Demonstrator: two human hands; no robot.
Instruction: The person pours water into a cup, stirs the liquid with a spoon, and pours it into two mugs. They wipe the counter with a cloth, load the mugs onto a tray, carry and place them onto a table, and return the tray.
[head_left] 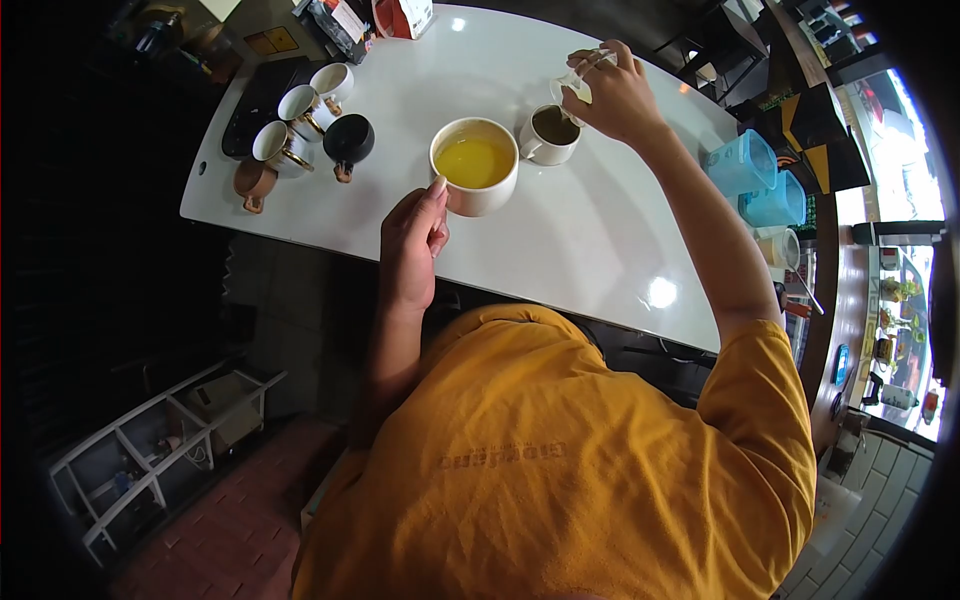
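My left hand point(415, 235) grips the near side of a large white cup point(483, 203) holding yellow-green liquid; the handle is hidden by my fingers. To its right, a smaller white cup point(548, 152) with dark contents stands on the white table, its handle pointing left. My right hand point(612, 92) is closed around a small clear glass vessel point(572, 90), just above and behind the smaller cup's right rim. The vessel looks tilted toward that cup; whether anything flows from it cannot be made out.
Several mugs stand at the table's left, among them a black cup point(348, 138) and a brown cup point(255, 178). Bags point(402, 18) sit at the back edge. Blue translucent containers point(742, 163) stand at the right. A metal rack point(160, 455) is low at the left.
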